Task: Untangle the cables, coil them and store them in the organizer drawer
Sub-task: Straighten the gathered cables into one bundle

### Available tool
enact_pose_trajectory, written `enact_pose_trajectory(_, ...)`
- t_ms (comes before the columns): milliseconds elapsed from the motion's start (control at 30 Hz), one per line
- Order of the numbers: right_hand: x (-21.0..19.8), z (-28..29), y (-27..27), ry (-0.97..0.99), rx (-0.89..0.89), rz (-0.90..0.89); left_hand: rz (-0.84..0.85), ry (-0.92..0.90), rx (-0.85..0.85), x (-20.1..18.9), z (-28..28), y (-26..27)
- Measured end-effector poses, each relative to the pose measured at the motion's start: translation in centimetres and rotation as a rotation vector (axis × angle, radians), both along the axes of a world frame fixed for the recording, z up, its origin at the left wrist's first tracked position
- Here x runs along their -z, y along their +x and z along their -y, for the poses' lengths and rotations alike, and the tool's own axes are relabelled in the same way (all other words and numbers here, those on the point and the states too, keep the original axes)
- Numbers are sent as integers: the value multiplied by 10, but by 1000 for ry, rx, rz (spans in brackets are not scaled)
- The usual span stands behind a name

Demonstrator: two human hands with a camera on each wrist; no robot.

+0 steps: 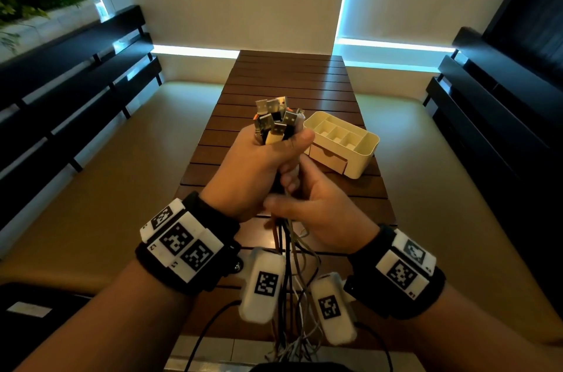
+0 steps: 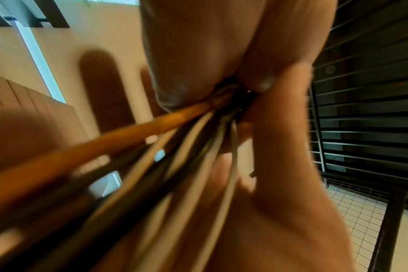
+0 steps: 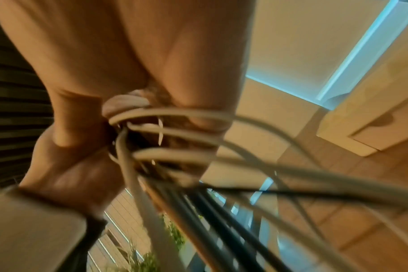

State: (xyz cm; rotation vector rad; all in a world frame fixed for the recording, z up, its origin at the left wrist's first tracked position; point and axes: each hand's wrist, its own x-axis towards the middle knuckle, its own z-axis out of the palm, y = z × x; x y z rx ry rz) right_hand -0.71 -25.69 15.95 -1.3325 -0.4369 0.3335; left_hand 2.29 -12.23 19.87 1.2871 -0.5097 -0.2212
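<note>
Dark brown wooden slats make up the one long table (image 1: pixel 292 79), which runs away from the person between two black slatted benches, one on each side (image 1: pixel 70 73). On the table's right half stands a single cream plastic organizer (image 1: pixel 350 143), its top split into several open compartments and its one drawer (image 1: pixel 329 157) shut at the front, facing the person.

Two hands meet above the table's near end. The left hand (image 1: pixel 259 164) is fisted tight round one bundle of cables (image 1: pixel 289 280), held upright, thumb wrapped across the front. The right hand (image 1: pixel 323 207) sits just below and touching it, fingers curled round the same bundle, index finger lying across its front. Both wrist views show the grip from beneath, blurred: cords squeezed between fingers and palm (image 2: pixel 221 103), (image 3: pixel 128 128).

About eight USB plugs (image 1: pixel 275 118) stick up out of the left fist in a cluster; the exact count is hard to fix, since they overlap. Below the right hand the loose cords hang down past the table edge, black, white and one orange (image 2: pixel 105 145); their number cannot be told from the tangle. None lies in the organizer
</note>
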Motion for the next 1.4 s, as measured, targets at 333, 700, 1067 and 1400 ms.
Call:
enact_pose_trajectory(333,30,-12,-12,-250,5,-127,-80,-33,38,-8,-1,1)
enact_pose_trajectory(700,28,-9,-24,-421,-2,-40,-103,-37,41,-10,-9,-15)
enact_pose_trajectory(1067,9,5,-25,-601,-105,24,-139,-72,13,5,-23,-26)
enact_pose_trajectory(1400,-52,-9,-26,-258,414,598,-66,58,-1,13,-28,-35)
